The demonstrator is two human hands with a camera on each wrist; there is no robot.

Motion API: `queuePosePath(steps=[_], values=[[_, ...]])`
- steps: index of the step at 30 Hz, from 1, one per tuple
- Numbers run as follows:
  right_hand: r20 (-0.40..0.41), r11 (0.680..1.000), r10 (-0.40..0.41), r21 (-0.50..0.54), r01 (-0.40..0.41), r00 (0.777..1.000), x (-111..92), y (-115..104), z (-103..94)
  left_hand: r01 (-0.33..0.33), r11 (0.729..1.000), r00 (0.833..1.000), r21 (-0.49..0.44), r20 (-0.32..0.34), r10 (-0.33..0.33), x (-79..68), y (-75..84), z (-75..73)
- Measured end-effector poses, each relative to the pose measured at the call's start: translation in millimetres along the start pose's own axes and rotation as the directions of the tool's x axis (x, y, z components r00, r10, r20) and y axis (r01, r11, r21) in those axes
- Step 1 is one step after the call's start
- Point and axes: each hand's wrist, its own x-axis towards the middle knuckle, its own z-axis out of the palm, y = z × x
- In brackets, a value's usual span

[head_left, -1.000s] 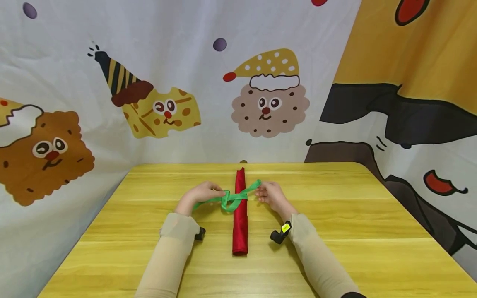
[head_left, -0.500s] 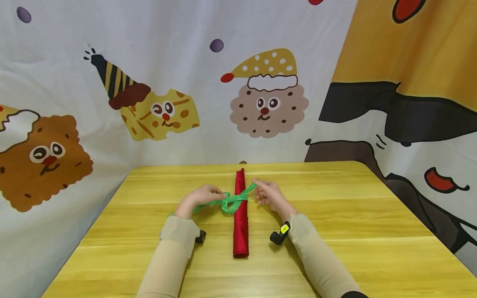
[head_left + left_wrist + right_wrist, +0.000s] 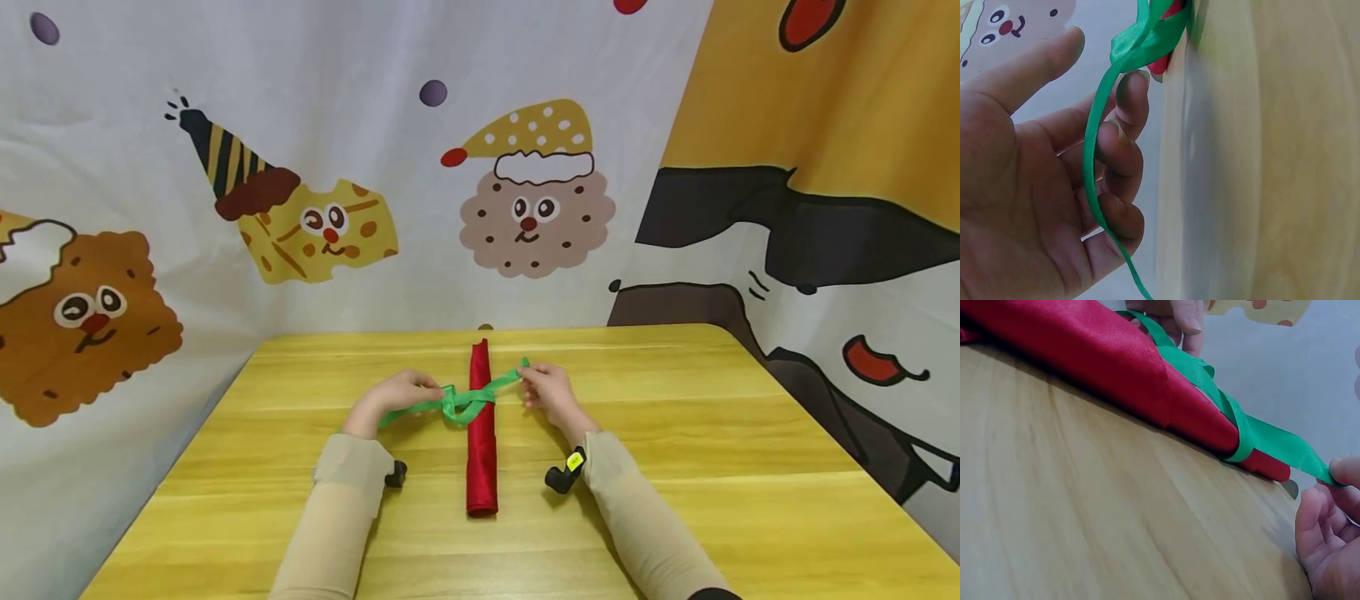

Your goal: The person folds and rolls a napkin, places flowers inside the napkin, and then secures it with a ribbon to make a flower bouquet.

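A rolled red cloth (image 3: pixel 482 467) lies lengthwise on the table, with a green ribbon (image 3: pixel 480 397) passing round it and forming a loose loop on its left. My right hand (image 3: pixel 551 392) pinches one ribbon end between thumb and finger; the right wrist view shows that ribbon (image 3: pixel 1285 444) stretched from the roll (image 3: pixel 1085 356) to the fingertips. On the other side, my left hand (image 3: pixel 1035 175) is beside the loop. Its thumb stands apart from the loosely bent fingers, and the ribbon's long tail (image 3: pixel 1089 156) runs down across them.
The wooden table (image 3: pixel 675 517) carries the roll and both forearms. Behind it hangs a white cloth backdrop (image 3: pixel 420 292) printed with cartoon food. A small black camera (image 3: pixel 558 479) is on the right wrist, another (image 3: pixel 396 475) on the left.
My right fingers first came closer to the roll along the ribbon, then drew slightly back right; the ribbon tip now shows above them. My left hand has shifted slightly left with the loop.
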Motion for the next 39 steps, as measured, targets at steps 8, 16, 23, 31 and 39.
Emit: queuePosePath(steps=[8,16,23,31,39], values=[[-0.007,0.999,-0.005,-0.034,0.004,1.000,-3.8,0.5,-7.2,0.021,1.000,1.000,-0.008,-0.015,-0.021,-6.6,-8.7,-7.5],[-0.008,0.999,-0.011,-0.042,0.011,1.000,-9.8,0.0,-22.6,0.038,0.999,0.999,-0.006,0.006,-0.038,-9.9,-16.1,-14.0],[-0.037,0.999,-0.008,-0.031,0.007,0.999,-13.1,-0.9,-32.0,0.033,0.999,0.999,0.007,0.041,-0.033,-13.5,-19.5,-15.4],[-0.020,0.998,-0.009,-0.057,0.008,1.000,-14.9,-1.9,-33.5,0.112,0.988,0.988,-0.104,0.114,-0.100,-17.9,-24.2,-18.7],[-0.010,0.998,-0.006,-0.061,0.006,1.000,-16.4,-3.1,-35.8,0.104,0.988,0.988,-0.111,0.125,-0.090,-19.7,-23.8,-20.0]])
